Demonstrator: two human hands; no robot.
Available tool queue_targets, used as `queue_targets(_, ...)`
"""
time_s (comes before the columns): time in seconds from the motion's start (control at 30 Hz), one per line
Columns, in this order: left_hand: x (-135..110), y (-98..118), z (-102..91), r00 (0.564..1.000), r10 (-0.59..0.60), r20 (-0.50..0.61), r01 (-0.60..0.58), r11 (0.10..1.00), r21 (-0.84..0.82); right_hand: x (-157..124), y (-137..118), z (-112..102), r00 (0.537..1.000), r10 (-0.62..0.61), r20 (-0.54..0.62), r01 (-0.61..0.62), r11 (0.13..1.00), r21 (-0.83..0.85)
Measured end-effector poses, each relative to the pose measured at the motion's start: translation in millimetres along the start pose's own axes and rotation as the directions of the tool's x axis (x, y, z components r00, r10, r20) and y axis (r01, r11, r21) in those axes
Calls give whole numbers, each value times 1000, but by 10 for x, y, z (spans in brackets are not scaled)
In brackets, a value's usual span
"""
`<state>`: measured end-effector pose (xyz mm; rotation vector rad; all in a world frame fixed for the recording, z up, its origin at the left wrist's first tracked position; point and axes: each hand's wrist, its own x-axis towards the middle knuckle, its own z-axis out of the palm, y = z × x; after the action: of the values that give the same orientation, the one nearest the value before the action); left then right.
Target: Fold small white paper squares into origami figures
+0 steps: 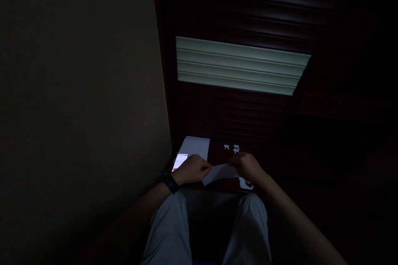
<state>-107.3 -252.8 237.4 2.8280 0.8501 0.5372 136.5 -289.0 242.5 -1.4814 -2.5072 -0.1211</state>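
Observation:
Between my hands a piece of white paper (220, 172) is held above a small dark table (217, 147). My left hand (195, 167), with a dark band at the wrist, pinches the paper's left edge. At its right end, my right hand (245, 165) grips the same paper with fingers closed. Behind my left hand lies a larger white sheet (199, 145), beside a lit phone (180, 160). Several small white paper cutouts (236, 148) lie beyond my right hand. Below that hand is another white paper scrap (246, 184), with a small dark and yellowish object on it, too dim to name.
A plain wall (93, 70) rises close on the left. Ahead stands a dark slatted panel (230, 107) with a pale slatted band (239, 65) across it. My knees (253, 211) are just below the table's near edge. The right side is very dark.

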Motion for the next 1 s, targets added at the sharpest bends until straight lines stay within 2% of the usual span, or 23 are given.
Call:
queue_targets(0.13, -141, -211, -62, 999, -18, 48, 19, 1000, -20, -88, 133, -33, 998, 62, 13, -62, 998, -10)
queue_targets(0.27, -216, -366, -121, 987, -157, 38, 155, 987, 45, -149, 234, -20, 989, 150, 13, -149, 988, -45)
queue_targets(0.37, -139, -272, -90, 971, -230, -68, 233, 972, 37, -134, 239, 16, 983, 181, 21, -180, 982, -49)
queue_targets(0.43, -19, -123, -19, 974, -190, -126, 189, 982, -19, -103, 202, 40, 983, 179, 31, -177, 983, -39)
queue_targets(0.5, 125, 27, 76, 984, -142, -108, 138, 989, -44, -72, 152, 56, 985, 171, 36, -170, 985, -26)
queue_targets(0.6, 314, 142, 210, 987, -150, -60, 150, 989, -14, -45, 89, 64, 987, 156, 38, -156, 988, -8)
queue_targets(0.8, 421, 103, 334, 987, -154, -49, 156, 987, 27, -48, -23, 68, 991, 135, 8, -136, 990, 30)
queue_targets(1.0, 368, 94, 323, 992, -123, -19, 124, 992, 34, -72, -112, 124, 992, 97, 85, -97, 995, -5)
